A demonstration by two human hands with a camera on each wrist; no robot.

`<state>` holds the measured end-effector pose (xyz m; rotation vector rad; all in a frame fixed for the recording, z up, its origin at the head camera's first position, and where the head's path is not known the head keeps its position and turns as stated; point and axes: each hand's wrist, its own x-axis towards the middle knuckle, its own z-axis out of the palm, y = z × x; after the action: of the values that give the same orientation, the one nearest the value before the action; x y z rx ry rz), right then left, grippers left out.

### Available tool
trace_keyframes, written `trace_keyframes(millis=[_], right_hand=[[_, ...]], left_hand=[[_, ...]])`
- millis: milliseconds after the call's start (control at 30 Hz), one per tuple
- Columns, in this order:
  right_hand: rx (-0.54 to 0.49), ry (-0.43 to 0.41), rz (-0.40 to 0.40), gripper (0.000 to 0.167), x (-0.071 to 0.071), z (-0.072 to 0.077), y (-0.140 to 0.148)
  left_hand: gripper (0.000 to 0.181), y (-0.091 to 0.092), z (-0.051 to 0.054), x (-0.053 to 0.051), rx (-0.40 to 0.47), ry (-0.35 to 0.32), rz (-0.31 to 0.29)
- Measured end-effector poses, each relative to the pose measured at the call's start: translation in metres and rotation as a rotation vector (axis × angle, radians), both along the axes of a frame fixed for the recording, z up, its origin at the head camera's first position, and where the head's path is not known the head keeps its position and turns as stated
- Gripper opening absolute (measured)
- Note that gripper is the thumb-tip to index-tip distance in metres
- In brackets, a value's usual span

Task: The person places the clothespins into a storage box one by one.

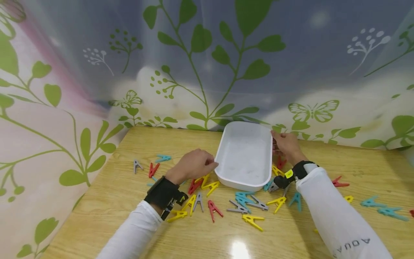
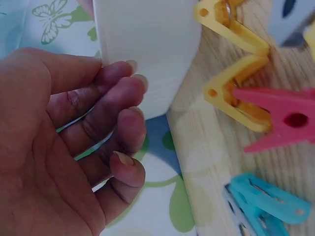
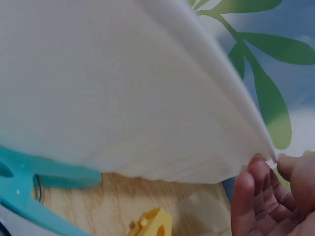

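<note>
A white rectangular plastic box [image 1: 244,154] stands on the wooden table near the curtain, its inside facing up. At its left side, my left hand [image 1: 194,166] pinches the rim between thumb and curled fingers. The left wrist view shows those fingertips [image 2: 132,91] against the box's outer wall [image 2: 147,44]. My right hand [image 1: 288,145] pinches the rim at the far right corner; in the right wrist view its thumb is on the edge and its fingers are below. Clothespins in yellow, red, blue and grey lie around the box, including a red clothespin [image 1: 215,210] in front.
More clothespins are scattered over the wooden table [image 1: 106,216], with blue clothespins [image 1: 385,207] at the far right and a grey clothespin [image 1: 137,166] at the left. A leaf-patterned curtain [image 1: 207,72] hangs close behind the box.
</note>
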<state>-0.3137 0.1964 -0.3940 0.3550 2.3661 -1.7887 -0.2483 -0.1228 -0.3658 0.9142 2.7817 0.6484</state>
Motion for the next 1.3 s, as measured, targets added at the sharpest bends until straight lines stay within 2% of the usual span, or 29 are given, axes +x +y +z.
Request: trace_keyframes(millis=[67, 233, 300, 400, 467, 567, 667, 733, 867, 1033, 1100, 1167, 1300], right_hand=[[-0.032, -0.003, 0.017, 0.055, 0.002, -0.001, 0.003], [-0.115, 0.014, 0.058, 0.054, 0.008, 0.002, 0.013], [-0.109, 0.032, 0.071, 0.054, 0.012, 0.003, 0.015], [-0.061, 0.057, 0.079, 0.056, 0.020, 0.006, 0.021], [-0.037, 0.069, 0.081, 0.056, 0.025, 0.006, 0.024], [-0.023, 0.085, 0.081, 0.054, 0.034, 0.004, 0.028], [-0.020, 0.104, 0.080, 0.052, 0.041, 0.000, 0.033], [-0.001, 0.113, 0.075, 0.053, 0.045, -0.003, 0.037], [0.017, 0.109, 0.061, 0.054, 0.053, -0.006, 0.041], [-0.003, 0.096, 0.064, 0.055, 0.061, -0.008, 0.045], [-0.004, 0.099, 0.067, 0.055, 0.064, -0.009, 0.047], [0.001, 0.106, 0.066, 0.056, 0.067, -0.009, 0.048], [0.011, 0.120, 0.054, 0.056, 0.073, -0.008, 0.052]], left_hand=[[0.040, -0.001, -0.003, 0.001, -0.011, -0.005, 0.024], [0.043, -0.006, -0.011, -0.002, -0.004, -0.026, 0.150], [0.042, -0.008, -0.014, -0.006, 0.033, -0.022, 0.204], [0.036, -0.007, -0.018, -0.015, 0.129, -0.039, 0.247], [0.031, -0.005, -0.019, -0.022, 0.201, -0.088, 0.263], [0.031, 0.001, -0.021, -0.033, 0.310, -0.196, 0.281], [0.035, 0.010, -0.020, -0.043, 0.385, -0.288, 0.309], [0.036, 0.018, -0.020, -0.049, 0.405, -0.322, 0.334], [0.036, 0.034, -0.019, -0.058, 0.357, -0.308, 0.379], [0.028, 0.049, -0.021, -0.062, 0.170, -0.186, 0.381], [0.030, 0.052, -0.022, -0.063, 0.103, -0.155, 0.376], [0.037, 0.055, -0.023, -0.064, 0.056, -0.154, 0.374], [0.048, 0.060, -0.023, -0.064, 0.020, -0.196, 0.381]])
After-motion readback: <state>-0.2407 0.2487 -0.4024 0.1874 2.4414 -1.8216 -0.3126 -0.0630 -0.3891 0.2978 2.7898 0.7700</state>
